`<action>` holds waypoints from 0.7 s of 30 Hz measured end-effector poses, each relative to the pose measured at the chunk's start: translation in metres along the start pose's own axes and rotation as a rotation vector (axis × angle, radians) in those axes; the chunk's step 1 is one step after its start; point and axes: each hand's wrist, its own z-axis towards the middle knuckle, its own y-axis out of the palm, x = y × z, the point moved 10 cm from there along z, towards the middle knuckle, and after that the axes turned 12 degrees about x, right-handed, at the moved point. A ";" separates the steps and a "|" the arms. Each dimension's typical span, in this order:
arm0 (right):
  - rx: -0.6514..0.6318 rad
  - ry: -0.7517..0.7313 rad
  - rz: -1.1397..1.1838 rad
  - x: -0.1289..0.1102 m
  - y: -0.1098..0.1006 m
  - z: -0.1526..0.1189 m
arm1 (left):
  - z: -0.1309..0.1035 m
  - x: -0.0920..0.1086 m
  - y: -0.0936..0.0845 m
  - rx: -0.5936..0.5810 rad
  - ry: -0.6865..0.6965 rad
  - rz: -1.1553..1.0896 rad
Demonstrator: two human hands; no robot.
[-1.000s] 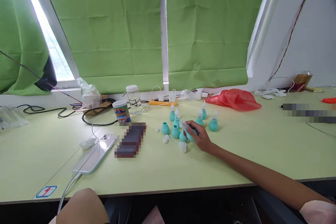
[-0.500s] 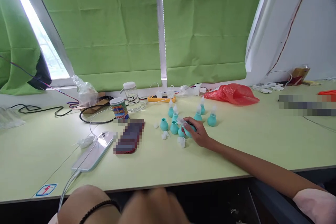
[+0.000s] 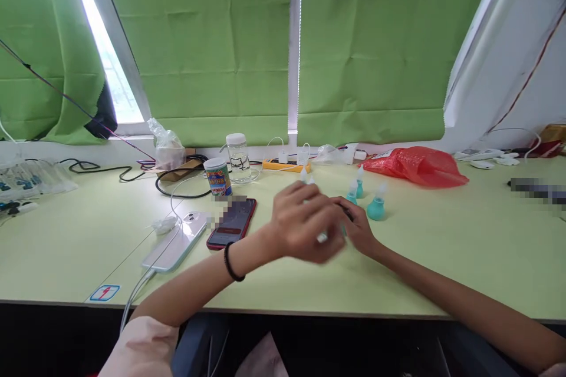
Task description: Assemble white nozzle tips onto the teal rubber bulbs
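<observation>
My left hand (image 3: 307,224), smeared by motion, is raised over the work area with its fingers curled. A small whitish piece (image 3: 322,237) shows at its fingers; whether it is held I cannot tell. Just right of it, my right hand (image 3: 361,230) is closed round a teal squeeze bulb (image 3: 344,230), of which only a sliver shows. Beyond my right hand stand upright teal squeeze bulbs with clear pointed nozzles, the nearest (image 3: 375,208) to the right and another (image 3: 359,188) farther back. Two more nozzle tips (image 3: 303,175) rise behind my left hand, which hides the things beneath it.
At left lie a red-edged phone (image 3: 232,224) and a pale phone (image 3: 177,241) with a cable. Behind them stand a printed canister (image 3: 218,177) and a clear jar (image 3: 239,159). An orange power strip (image 3: 286,166) and red plastic bag (image 3: 415,166) lie along the back.
My left hand has risen from below the table edge to beside my right hand, covering the loose clear pieces and open bulbs. My right hand stays by the bulbs. The view has shifted left.
</observation>
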 end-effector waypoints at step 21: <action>-0.150 0.054 0.138 0.006 0.017 -0.005 | -0.091 -0.101 0.049 -0.012 -0.672 -0.280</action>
